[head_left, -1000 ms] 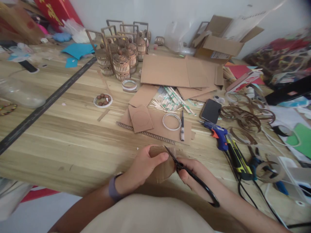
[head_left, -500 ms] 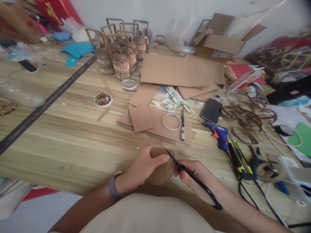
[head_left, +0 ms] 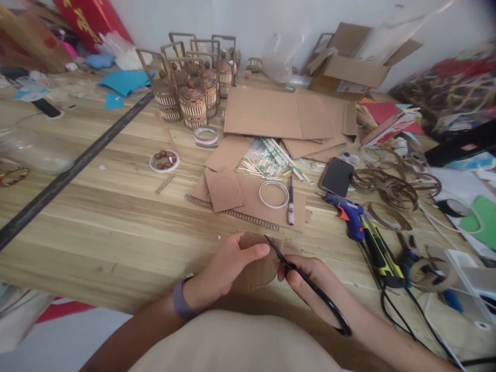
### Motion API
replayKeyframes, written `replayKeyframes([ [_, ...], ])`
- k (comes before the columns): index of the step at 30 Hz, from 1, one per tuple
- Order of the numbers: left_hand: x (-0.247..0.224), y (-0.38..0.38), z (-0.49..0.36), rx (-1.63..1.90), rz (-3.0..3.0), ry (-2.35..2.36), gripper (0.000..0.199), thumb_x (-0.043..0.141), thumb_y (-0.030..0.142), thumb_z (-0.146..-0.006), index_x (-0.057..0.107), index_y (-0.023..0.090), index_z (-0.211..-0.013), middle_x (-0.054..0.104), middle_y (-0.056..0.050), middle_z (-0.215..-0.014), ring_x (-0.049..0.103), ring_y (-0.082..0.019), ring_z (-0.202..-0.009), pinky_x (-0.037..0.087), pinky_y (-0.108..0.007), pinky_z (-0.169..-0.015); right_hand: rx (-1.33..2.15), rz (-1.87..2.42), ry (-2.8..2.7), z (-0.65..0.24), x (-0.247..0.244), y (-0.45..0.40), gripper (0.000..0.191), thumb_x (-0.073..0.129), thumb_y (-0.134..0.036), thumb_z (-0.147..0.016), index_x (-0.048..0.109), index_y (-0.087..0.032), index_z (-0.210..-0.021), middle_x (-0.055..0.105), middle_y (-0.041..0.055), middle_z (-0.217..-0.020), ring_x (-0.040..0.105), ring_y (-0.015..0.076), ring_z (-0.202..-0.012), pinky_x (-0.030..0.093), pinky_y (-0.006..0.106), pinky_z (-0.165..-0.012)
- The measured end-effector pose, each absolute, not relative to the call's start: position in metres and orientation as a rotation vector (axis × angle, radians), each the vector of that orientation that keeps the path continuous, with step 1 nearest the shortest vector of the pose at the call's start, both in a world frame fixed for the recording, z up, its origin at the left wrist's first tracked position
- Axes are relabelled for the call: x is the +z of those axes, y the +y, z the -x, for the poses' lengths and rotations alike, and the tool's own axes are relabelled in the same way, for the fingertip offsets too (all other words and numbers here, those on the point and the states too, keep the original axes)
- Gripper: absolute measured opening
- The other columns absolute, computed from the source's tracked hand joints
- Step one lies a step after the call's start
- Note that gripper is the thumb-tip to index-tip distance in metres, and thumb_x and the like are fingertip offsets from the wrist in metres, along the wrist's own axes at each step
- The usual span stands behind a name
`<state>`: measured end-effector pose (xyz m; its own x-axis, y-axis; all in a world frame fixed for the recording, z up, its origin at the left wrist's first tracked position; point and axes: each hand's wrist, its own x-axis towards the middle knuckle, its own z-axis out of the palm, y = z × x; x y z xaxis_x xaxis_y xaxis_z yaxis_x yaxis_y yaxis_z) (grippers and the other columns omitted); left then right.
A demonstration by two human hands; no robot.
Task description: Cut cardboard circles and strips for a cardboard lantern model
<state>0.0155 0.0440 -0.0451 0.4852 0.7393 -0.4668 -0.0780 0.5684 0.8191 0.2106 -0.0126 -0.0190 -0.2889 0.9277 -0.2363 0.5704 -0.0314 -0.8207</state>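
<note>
A rounded piece of brown cardboard (head_left: pixel 258 271) is gripped in my left hand (head_left: pixel 228 263), the thumb lying across its face. My right hand (head_left: pixel 306 274) holds black-handled scissors (head_left: pixel 323 297), their blades pointing up and left along the cardboard's right edge. Just beyond my hands lies flat cardboard, with a small square piece (head_left: pixel 225 190) bearing a drawn circle. A white ring (head_left: pixel 274 194) and a pen (head_left: pixel 291 201) rest beside it.
On the right lie a blue glue gun (head_left: pixel 351 214), a yellow utility knife (head_left: pixel 382 253), a black phone (head_left: pixel 337 176) and brown strip coils (head_left: pixel 387 186). Several small lidded baskets (head_left: pixel 194 106) stand at the back. A shallow dish (head_left: pixel 152 164) holds brown balls.
The cardboard piece has tilted slightly in my left hand, and its lower edge sits a little higher. The scissors have barely shifted at its edge.
</note>
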Motion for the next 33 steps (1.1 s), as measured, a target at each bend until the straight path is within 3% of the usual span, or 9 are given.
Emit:
replayKeyframes([
  [4,-0.043,0.044,-0.018,0.599,-0.742,0.987,0.04,0.081,0.044,-0.07,0.072,0.016,-0.097,0.078,-0.009,-0.097,0.07,-0.027,-0.093,0.052,-0.035,-0.082,1.291,1.617,-1.793,-0.208,-0.021,-0.011,0.079,0.027,-0.095,-0.081,0.05,-0.02,-0.069,0.042,-0.0015,-0.063,0.038,0.0138,-0.059,0.032,0.025,-0.051],
  [9,-0.041,0.043,-0.018,0.597,-0.81,1.054,0.036,0.078,0.043,-0.072,0.071,0.016,-0.094,0.078,-0.007,-0.094,0.07,-0.026,-0.091,0.052,-0.034,-0.079,1.381,1.556,-1.814,-0.209,-0.018,-0.01,0.078,0.025,-0.093,-0.084,0.05,-0.02,-0.073,0.042,-0.0015,-0.066,0.037,0.0132,-0.061,0.032,0.025,-0.053],
  [16,-0.041,0.042,-0.016,0.578,-0.888,1.055,0.033,0.077,0.041,-0.073,0.073,0.016,-0.093,0.078,-0.006,-0.091,0.069,-0.025,-0.089,0.052,-0.033,-0.078,1.391,1.527,-1.846,-0.207,-0.01,-0.003,0.075,0.024,-0.094,-0.083,0.039,-0.022,-0.067,0.035,-0.0037,-0.063,0.028,0.0115,-0.057,0.027,0.024,-0.05],
  [33,-0.046,0.041,-0.015,0.587,-0.902,0.984,0.024,0.077,0.038,-0.077,0.076,0.018,-0.089,0.078,-0.002,-0.087,0.068,-0.021,-0.084,0.051,-0.028,-0.076,1.441,1.51,-1.825,-0.214,-0.018,-0.007,0.075,0.029,-0.091,-0.085,0.048,-0.02,-0.071,0.043,-0.0008,-0.066,0.036,0.0136,-0.061,0.028,0.026,-0.053],
])
